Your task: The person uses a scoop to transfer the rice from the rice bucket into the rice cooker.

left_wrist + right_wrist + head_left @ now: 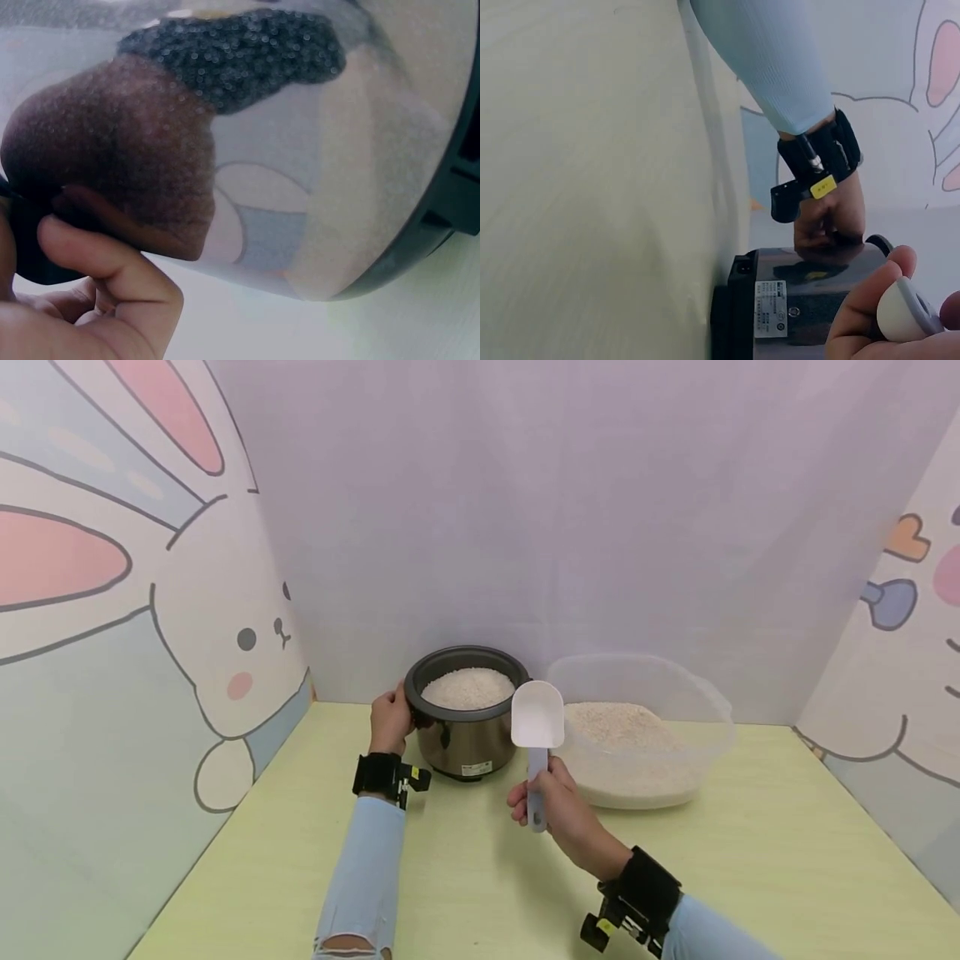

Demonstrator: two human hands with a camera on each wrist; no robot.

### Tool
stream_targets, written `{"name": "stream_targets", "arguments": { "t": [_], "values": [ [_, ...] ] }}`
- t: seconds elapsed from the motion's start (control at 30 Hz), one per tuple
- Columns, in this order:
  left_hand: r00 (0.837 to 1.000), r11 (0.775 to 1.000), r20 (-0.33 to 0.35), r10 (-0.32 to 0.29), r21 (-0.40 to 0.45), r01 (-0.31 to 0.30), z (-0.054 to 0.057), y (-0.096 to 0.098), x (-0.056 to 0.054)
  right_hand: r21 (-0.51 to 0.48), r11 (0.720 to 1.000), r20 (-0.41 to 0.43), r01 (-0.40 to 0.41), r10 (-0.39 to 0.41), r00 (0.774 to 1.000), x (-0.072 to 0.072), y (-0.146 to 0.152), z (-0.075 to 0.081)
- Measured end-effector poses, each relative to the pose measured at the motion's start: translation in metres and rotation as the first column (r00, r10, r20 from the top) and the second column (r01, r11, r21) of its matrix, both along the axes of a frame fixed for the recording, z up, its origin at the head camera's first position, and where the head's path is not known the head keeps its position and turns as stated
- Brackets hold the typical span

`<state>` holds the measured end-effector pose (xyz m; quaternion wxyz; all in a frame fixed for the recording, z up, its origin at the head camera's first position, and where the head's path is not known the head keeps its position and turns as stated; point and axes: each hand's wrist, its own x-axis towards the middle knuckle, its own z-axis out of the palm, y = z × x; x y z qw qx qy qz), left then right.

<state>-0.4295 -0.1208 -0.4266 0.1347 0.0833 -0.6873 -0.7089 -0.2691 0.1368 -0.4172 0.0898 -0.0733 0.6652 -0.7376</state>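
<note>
A dark, shiny rice cooker (450,747) stands lidless near the back wall, with white rice (468,688) heaped inside it. At its left side my left hand (390,720) grips the black side handle (39,251), thumb and fingers curled about it in the left wrist view. My right hand (566,814) holds a white scoop (537,716) by its grey handle, bowl upward and pointing away from me. No rice shows in the bowl. In the head view the scoop overlaps the gap between the cooker and a clear plastic tub (716,718) of rice.
The tub stands just right of the cooker, its rice (615,727) piled higher toward the back. A pale yellow-green table (465,868) carries everything. A plain pale cloth backdrop (480,510) rises close behind, and rabbit-printed side panels (217,693) bound the table left and right.
</note>
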Motion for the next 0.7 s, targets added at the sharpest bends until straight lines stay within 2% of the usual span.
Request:
{"name": "stream_targets", "arguments": {
  "t": [0.47, 0.7],
  "values": [
    [1.000, 1.000, -0.005, -0.002, 0.012, 0.002, 0.000, 0.001, 0.003, -0.061, 0.998, 0.154, 0.017, -0.008, 0.988, 0.003, -0.005, -0.026],
    [1.000, 1.000, -0.010, -0.006, 0.016, 0.006, 0.002, 0.000, 0.004, -0.107, 0.994, 0.254, 0.023, 0.005, 0.967, -0.003, -0.003, -0.039]
  ]
}}
